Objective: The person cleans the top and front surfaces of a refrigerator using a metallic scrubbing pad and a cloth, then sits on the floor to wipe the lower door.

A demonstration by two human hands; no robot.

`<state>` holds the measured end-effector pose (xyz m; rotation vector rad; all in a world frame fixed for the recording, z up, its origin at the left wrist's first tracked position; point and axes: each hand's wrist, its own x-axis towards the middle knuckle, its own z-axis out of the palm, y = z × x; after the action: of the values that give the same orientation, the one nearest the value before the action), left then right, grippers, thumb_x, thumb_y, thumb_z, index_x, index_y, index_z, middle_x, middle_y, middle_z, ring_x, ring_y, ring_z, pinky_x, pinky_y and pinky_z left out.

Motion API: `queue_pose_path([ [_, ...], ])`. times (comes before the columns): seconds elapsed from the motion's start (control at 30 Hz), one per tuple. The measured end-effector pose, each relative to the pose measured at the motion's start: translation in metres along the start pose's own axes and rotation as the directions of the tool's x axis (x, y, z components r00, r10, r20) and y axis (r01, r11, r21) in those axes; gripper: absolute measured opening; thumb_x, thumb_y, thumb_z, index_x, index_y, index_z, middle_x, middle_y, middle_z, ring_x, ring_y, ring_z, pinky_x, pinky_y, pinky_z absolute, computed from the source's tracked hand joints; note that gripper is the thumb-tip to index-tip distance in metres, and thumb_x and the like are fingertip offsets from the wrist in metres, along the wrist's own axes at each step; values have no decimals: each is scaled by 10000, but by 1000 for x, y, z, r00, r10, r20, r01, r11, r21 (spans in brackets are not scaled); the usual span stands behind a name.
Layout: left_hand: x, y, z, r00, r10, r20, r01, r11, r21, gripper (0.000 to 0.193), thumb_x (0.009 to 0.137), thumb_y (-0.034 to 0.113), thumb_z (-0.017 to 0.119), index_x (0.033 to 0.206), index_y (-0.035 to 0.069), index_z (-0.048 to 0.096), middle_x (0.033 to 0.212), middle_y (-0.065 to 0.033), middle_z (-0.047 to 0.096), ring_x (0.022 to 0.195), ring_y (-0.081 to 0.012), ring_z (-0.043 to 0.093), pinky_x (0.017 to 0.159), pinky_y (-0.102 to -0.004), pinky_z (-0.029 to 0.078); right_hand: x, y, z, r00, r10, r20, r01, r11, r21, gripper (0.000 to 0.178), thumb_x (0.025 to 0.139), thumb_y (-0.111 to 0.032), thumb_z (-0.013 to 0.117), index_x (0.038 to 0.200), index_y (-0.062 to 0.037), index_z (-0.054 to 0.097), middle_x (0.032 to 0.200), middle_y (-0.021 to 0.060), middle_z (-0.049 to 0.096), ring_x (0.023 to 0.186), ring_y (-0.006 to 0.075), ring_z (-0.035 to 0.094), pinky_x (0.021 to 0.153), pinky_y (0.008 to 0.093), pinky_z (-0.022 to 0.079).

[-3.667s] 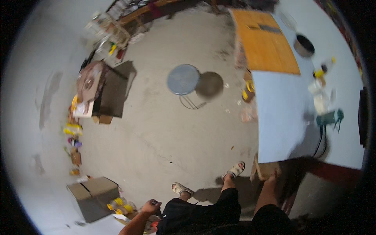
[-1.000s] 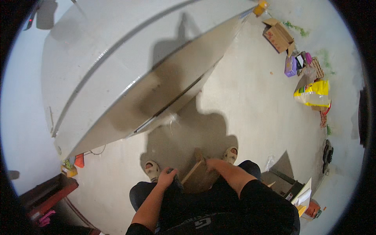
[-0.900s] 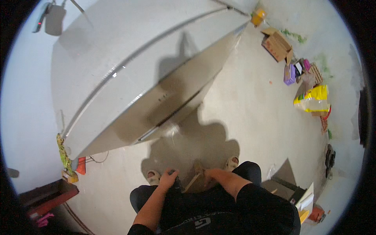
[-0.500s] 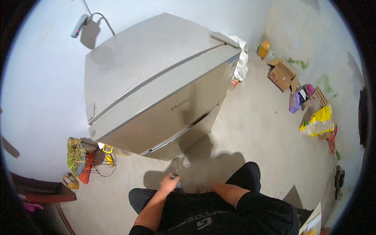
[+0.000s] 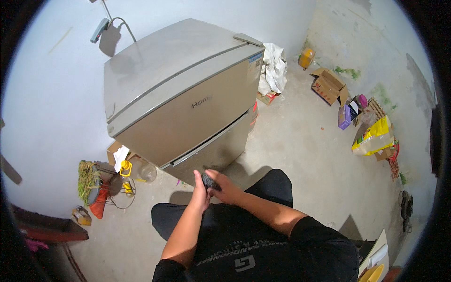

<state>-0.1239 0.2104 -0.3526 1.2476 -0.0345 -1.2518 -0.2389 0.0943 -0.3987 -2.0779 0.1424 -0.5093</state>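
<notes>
Dark small object [image 5: 210,181] in clenched fingers of both hands; grey fridge [image 5: 183,98] doors closed.

A single view, from a wide fisheye camera on the person's head, looks steeply down and a little forward. The person's own black-shirted torso and forearms fill the lower edge, nearest the lens. Ahead, in the middle and upper part, stands the tall grey two-door metal fridge [image 5: 181,101], seen from above its top. The pale concrete floor [image 5: 305,141] spreads to the right, and the whitish wall [image 5: 51,94] curves up along the left rim.
</notes>
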Motion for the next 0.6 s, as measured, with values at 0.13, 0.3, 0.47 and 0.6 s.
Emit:
queue_pose_path([
  [0.13, -38, 47, 4, 987, 84, 137, -100, 988, 113, 796, 1033, 745, 373, 1473, 94, 506, 1329, -86, 625, 1228, -223, 610, 1043, -390, 506, 27, -22, -16, 977, 126, -172, -111, 990, 92, 469, 951, -153, 720, 1401, -81, 609, 1363, 168, 665, 1289, 357, 614, 1121, 449, 461],
  [0.3, -93, 130, 13, 506, 822, 260, -606, 124, 786, 345, 946, 211, 758, 1227, 17, 712, 1260, -174, 691, 1162, -296, 656, 997, -390, 516, 107, -76, -82, 725, -87, -684, 74, 996, -49, 469, 960, -124, 703, 1408, -29, 603, 1328, 177, 650, 1210, 335, 642, 1078, 413, 490],
  [0.47, -132, 236, 25, -126, 840, 528, -307, -539, 784, 328, 922, 82, 691, 1248, 47, 708, 1257, -179, 713, 1202, -365, 663, 1068, -441, 488, 183, -148, -99, 603, -301, -739, 147, 952, -268, 629, 986, -169, 656, 1544, 26, 442, 1520, 288, 463, 1408, 440, 461, 1205, 505, 342],
  [0.6, -109, 280, 12, 30, 788, 616, -49, -614, 788, 352, 983, 158, 653, 1325, 80, 684, 1329, -151, 698, 1248, -353, 642, 1073, -454, 475, 198, -163, -37, 652, -563, -508, 302, 808, -507, 711, 962, -193, 630, 1564, 92, 381, 1636, 363, 305, 1524, 550, 280, 1246, 618, 219],
])
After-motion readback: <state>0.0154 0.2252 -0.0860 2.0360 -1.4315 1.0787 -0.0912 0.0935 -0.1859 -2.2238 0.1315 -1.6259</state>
